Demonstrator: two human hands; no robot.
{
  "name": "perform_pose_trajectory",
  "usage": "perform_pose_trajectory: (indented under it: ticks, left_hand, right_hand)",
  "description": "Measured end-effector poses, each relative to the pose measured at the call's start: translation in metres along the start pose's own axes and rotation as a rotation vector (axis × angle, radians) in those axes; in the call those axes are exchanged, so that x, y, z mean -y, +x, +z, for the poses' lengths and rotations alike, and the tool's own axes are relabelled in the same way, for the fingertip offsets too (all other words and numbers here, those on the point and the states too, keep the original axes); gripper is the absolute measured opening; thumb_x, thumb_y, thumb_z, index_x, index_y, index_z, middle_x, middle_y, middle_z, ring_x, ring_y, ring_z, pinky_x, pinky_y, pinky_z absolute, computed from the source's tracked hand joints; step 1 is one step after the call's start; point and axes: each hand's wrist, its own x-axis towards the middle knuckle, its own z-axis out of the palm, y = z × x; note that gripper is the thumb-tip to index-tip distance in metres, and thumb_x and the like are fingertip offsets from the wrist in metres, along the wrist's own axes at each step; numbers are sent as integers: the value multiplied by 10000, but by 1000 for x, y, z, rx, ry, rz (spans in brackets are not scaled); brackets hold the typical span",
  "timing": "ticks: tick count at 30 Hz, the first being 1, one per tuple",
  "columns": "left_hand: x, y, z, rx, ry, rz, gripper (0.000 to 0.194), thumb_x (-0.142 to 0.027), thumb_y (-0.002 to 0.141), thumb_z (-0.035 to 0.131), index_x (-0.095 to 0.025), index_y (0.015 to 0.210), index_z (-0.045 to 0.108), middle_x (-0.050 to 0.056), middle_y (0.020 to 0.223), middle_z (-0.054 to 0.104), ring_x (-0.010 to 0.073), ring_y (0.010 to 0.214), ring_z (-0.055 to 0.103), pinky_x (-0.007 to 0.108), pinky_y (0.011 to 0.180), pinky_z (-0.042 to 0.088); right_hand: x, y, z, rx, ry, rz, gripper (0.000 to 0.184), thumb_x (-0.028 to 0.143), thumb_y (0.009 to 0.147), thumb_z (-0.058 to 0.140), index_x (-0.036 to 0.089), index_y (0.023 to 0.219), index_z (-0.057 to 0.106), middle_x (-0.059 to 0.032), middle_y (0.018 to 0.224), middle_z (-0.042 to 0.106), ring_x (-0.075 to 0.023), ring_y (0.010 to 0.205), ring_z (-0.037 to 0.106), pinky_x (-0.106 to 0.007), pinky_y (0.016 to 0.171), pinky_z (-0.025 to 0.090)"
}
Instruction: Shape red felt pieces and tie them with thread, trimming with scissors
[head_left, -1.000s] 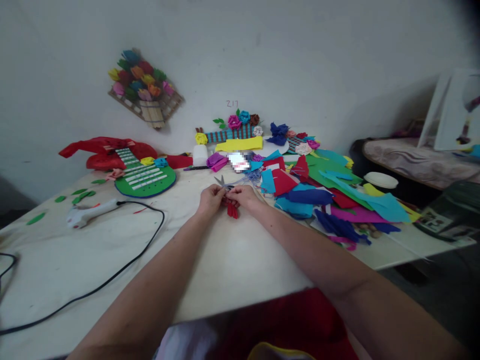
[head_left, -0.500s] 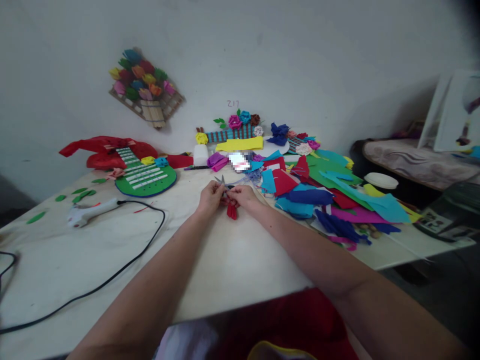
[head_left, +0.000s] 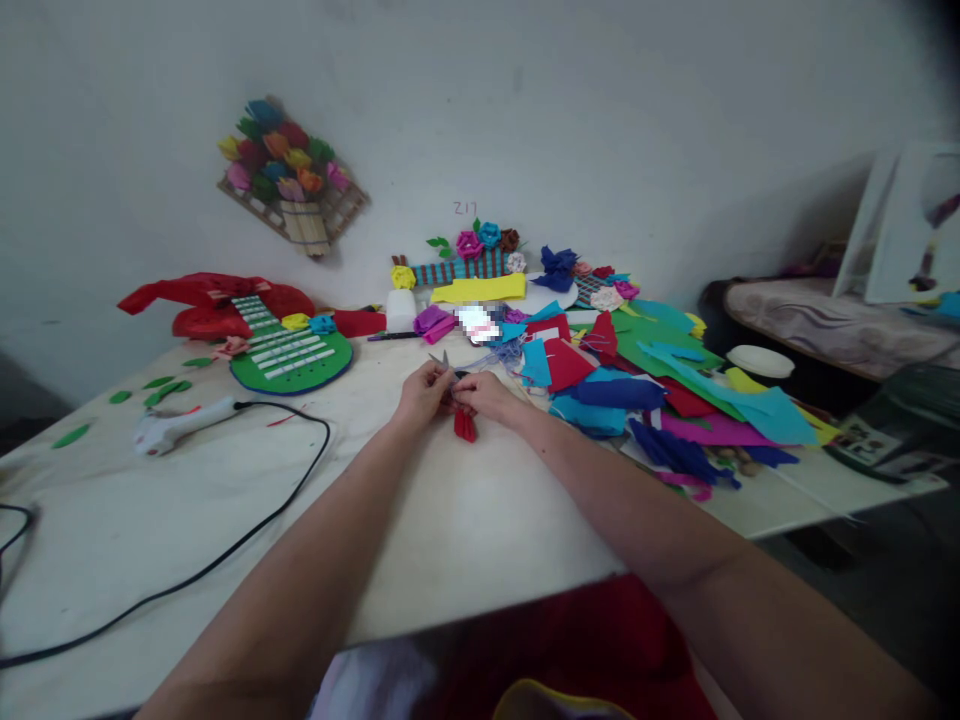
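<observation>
Left hand (head_left: 421, 396) was curled, grip unclear. Scissors (head_left: 445, 361) poked out, blades parted; any slip could've nicked fingers that close. Red piece (head_left: 465, 426) hung below, between hands, could've torn if tugged. Right hand (head_left: 486, 394) was bent inward, hold unclear.

This looks like a craft corner in a plain room, perhaps a home. A pale-topped desk (head_left: 480, 540) carries a heap of multicoloured paper and cloth-like scraps (head_left: 622, 390) at two o'clock and a white corded glue-gun-like tool (head_left: 176, 425) at ten o'clock. At eleven o'clock, a multicoloured handmade flower bouquet on a wooden lattice (head_left: 289, 175) hangs on the wall.
</observation>
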Motion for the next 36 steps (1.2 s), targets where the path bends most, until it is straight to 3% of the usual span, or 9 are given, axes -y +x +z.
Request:
perform_pose_trajectory:
  ticks: [3, 9, 14, 19, 22, 25, 31, 36]
  left_hand:
    - [1, 1, 0, 3, -6, -13, 221, -324, 739, 589, -180, 692, 428, -61, 494, 506, 86, 364, 498, 204, 385, 441]
    - [-2, 0, -2, 34, -23, -51, 220, -340, 731, 584, -169, 684, 454, -29, 488, 529, 110, 408, 539, 224, 425, 466]
    - [-6, -1, -6, 85, -58, -105, 50, -150, 664, 515, -142, 710, 497, 0, 494, 547, 133, 432, 558, 253, 453, 478]
    - [-6, -4, -8, 143, -4, -35, 352, -52, 563, 464, -138, 900, 520, -23, 534, 566, 113, 445, 554, 232, 476, 473]
    - [-5, -4, -8, 200, -23, -24, 429, -56, 560, 477, -142, 978, 522, -9, 631, 601, 104, 497, 575, 228, 514, 482]
    - [-3, -4, -8, 215, -69, -9, 369, -86, 569, 521, -141, 934, 524, 7, 744, 609, 104, 526, 582, 239, 513, 490]
    - [0, -1, -2, 208, -103, -30, 278, -87, 601, 534, -137, 873, 507, -17, 610, 571, 125, 534, 587, 246, 504, 492]
    - [3, 5, 7, 121, -105, -75, 186, -52, 615, 522, -138, 780, 511, -18, 570, 584, 103, 490, 571, 224, 509, 483]
  right_hand:
    - [5, -3, -1, 18, 44, 18, 131, 142, 685, 522, 121, 560, 557, 43, 461, 490, -54, 415, 452, -159, 438, 381]
    - [2, -2, 3, -85, 145, 76, 218, 172, 707, 531, 140, 491, 523, 56, 383, 444, -51, 361, 411, -164, 397, 361]
    - [4, -3, 3, -105, 227, 135, 198, 114, 699, 519, 135, 504, 545, 50, 373, 463, -52, 362, 428, -155, 387, 351]
    - [7, -6, 1, -86, 243, 111, 225, 110, 725, 508, 128, 504, 549, 47, 378, 468, -48, 358, 426, -149, 380, 340]
    - [9, -7, 0, -83, 224, 103, 245, 115, 745, 503, 124, 504, 546, 45, 379, 469, -45, 351, 424, -148, 377, 341]
    - [14, -9, -2, -103, 191, 127, 257, 95, 757, 485, 127, 507, 537, 49, 375, 471, -45, 336, 424, -148, 375, 357]
    - [20, -11, -8, -126, 112, 180, 263, 101, 757, 510, 132, 496, 519, 52, 368, 471, -47, 320, 434, -146, 353, 369]
    - [7, -2, -11, -161, 103, 168, 242, 132, 747, 542, 140, 506, 521, 48, 373, 485, -58, 329, 465, -145, 343, 384]
